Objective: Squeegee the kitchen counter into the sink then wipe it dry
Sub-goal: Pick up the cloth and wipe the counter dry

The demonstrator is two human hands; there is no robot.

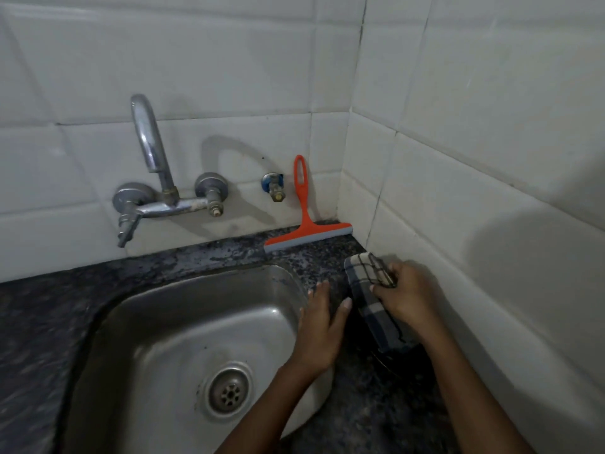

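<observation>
An orange squeegee (304, 217) with a grey blade leans upright against the back tiles, its blade resting on the dark speckled counter (203, 257) in the corner. My right hand (406, 296) grips a checked grey-and-white cloth (366, 290) lying on the narrow counter strip right of the steel sink (183, 326). My left hand (322, 322) rests flat with fingers spread on the sink's right rim, just left of the cloth and holding nothing.
A chrome wall tap (154, 178) with a tall spout hangs over the sink's back left. A small brass-tipped valve (275, 188) sticks out beside the squeegee handle. White tiled walls (458, 178) close the corner at back and right. The drain (229, 391) sits in the basin.
</observation>
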